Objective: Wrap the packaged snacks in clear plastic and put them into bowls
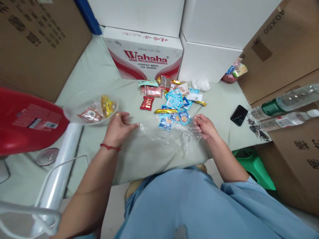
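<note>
A clear plastic bag [164, 137] lies crumpled on the cloth-covered table in front of me. My right hand [205, 126] pinches its right end between closed fingers. At the bag's left end is my left hand [119, 128], thumb and fingers apart, with one tip touching or almost touching the film. Blue snack packets [183, 118] lie just beyond the bag, some partly behind it. A gold-wrapped stick [165, 111] and a red packet [147, 103] are a little farther off, beside a pile of mixed snacks [174, 98].
Left of the snacks stands a translucent bowl [72, 116] holding packets. A Wahaha carton [149, 56] and white boxes [209, 59] line the back. On the right are a phone [239, 115], keys [259, 132] and two bottles [284, 103]. A red container [27, 122] and film roll [61, 166] are at left.
</note>
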{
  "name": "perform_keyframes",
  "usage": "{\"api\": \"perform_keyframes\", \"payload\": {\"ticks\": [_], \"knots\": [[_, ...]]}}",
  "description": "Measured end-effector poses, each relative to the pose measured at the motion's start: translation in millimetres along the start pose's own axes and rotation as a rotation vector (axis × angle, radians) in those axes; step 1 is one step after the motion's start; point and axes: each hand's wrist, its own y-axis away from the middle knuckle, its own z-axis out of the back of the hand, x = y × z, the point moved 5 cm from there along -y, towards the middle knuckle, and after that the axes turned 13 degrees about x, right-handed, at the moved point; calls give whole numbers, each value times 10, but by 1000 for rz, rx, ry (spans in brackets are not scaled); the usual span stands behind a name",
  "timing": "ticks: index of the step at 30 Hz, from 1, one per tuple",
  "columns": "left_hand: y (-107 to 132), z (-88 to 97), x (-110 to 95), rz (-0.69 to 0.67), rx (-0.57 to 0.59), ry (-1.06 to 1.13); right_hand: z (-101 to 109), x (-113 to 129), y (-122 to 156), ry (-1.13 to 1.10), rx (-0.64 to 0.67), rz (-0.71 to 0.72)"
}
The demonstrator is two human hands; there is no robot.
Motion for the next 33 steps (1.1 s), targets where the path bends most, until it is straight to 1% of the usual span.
{"api": "perform_keyframes", "payload": {"ticks": [1, 2, 3, 4, 5, 6, 7, 8, 9, 10, 11, 12, 13, 15, 18, 20, 21, 23, 24, 25, 26, 27, 28, 29, 30, 31, 32, 33], "knots": [[62, 14, -22, -42, -158, -86, 17, -69, -65, -32, -41, -2], [171, -26, -62, -97, -279, -157, 32, -129, -127, -57, -74, 0], [315, -114, -112, -163, -369, -207, 45, -178, -182, -73, -97, 6], [481, -246, -179, -244, -428, -289, 57, -217, -230, -80, -109, 13], [639, -427, -253, -345, -422, -382, 68, -247, -268, -81, -113, 17], [779, -641, -321, -457, -360, -464, 79, -269, -297, -78, -115, 18], [885, -869, -365, -551, -252, -530, 90, -282, -318, -70, -112, 17], [949, -1090, -376, -605, -121, -591, 99, -284, -333, -55, -105, 13], [971, -1279, -354, -613, -3, -663, 109, -275, -346, -33, -95, 6], [955, -1429, -300, -584, 102, -743, 122, -254, -360, -4, -82, -1], [912, -1534, -220, -530, 196, -819, 140, -219, -378, 30, -68, -10], [856, -1592, -124, -466, 276, -889, 167, -172, -404, 69, -53, -18], [801, -1608, -21, -408, 350, -946, 205, -114, -437, 111, -41, -27], [722, -1547, 171, -351, 498, -1017, 312, 26, -530, 196, -26, -39], [692, -1305, 345, -399, 696, -1064, 512, 237, -690, 291, -14, -58], [691, -1091, 361, -438, 751, -1061, 622, 375, -748, 440, -17, -48], [689, -988, 337, -451, 747, -1045, 660, 457, -739, 564, -46, -7], [687, -826, 234, -470, 681, -986, 660, 629, -610, 854, -157, 166], [688, -776, 165, -477, 619, -950, 608, 692, -487, 977, -214, 283], [691, -749, 92, -485, 539, -916, 521, 716, -338, 1064, -240, 398], [699, -747, 25, -495, 450, -892, 404, 693, -177, 1128, -222, 501], [711, -773, -28, -507, 367, -883, 261, 619, -17, 1182, -146, 583], [726, -824, -60, -521, 300, -891, 103, 495, 137, 1237, -9, 645], [739, -895, -64, -535, 260, -915, -46, 333, 285, 1297, 150, 691], [745, -977, -40, -546, 250, -954, -163, 146, 420, 1365, 313, 717], [741, -1057, 13, -550, 264, -1000, -225, -46, 529, 1433, 447, 712], [728, -1120, 85, -548, 288, -1047, -224, -214, 606, 1492, 528, 681], [708, -1157, 165, -540, 303, -1093, -166, -346, 648, 1535, 563, 621]]}}
